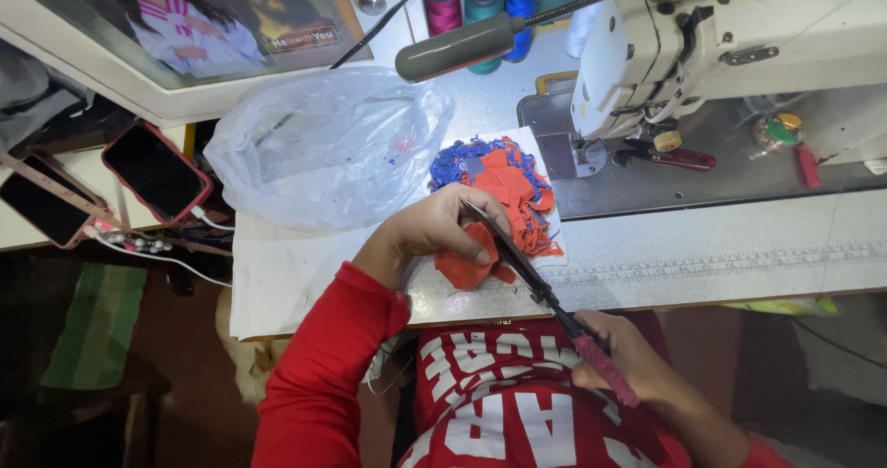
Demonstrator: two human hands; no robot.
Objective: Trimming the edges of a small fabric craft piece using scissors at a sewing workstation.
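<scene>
Head view, looking straight down: the left hand (434, 228) presses on an orange fabric piece (467, 263) at the near edge of the desk (702, 260), fingers curled over the cloth and pinching it. The right hand (614, 362) sits lower, close to the red shirt, fingers wrapped tight round the red-wrapped handles of a pair of scissors (531, 279). The dark blades run up and left from that grip, and their tips reach the left hand's fingers, right over the orange piece. Just behind it lies a heap of orange and blue scraps (504, 177), touching the piece being held. Left of the heap, a crumpled clear plastic bag (323, 149) rests on the desk. Behind and to the right stands a cream sewing machine (730, 43), with a grey lamp arm (457, 48) crossing in front of thread spools (485, 1). Two phones (155, 172) lie well to the left, one in a red case.
</scene>
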